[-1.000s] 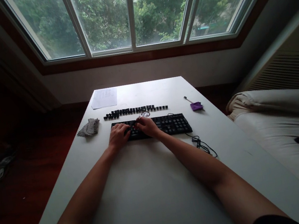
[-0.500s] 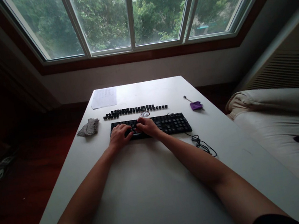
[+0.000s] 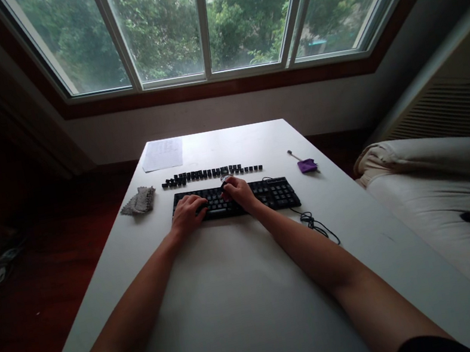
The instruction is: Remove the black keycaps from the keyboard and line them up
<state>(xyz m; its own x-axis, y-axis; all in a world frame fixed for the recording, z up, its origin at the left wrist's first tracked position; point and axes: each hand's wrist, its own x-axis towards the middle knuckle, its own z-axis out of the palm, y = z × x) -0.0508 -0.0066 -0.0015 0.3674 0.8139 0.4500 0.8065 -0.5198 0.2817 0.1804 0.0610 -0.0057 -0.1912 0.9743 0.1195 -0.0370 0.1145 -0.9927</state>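
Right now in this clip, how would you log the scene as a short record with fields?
Left hand: fingers spread, over the left end of the black keyboard
Right hand: over the keyboard's middle, fingers curled; whatever they grip is too small to identify
Keycaps: small black pieces lined up behind the keyboard
Cable: bunched near the keyboard's right end
Left side: gray cloth
Right side: purple item
Far left corner: paper
Surface: white table
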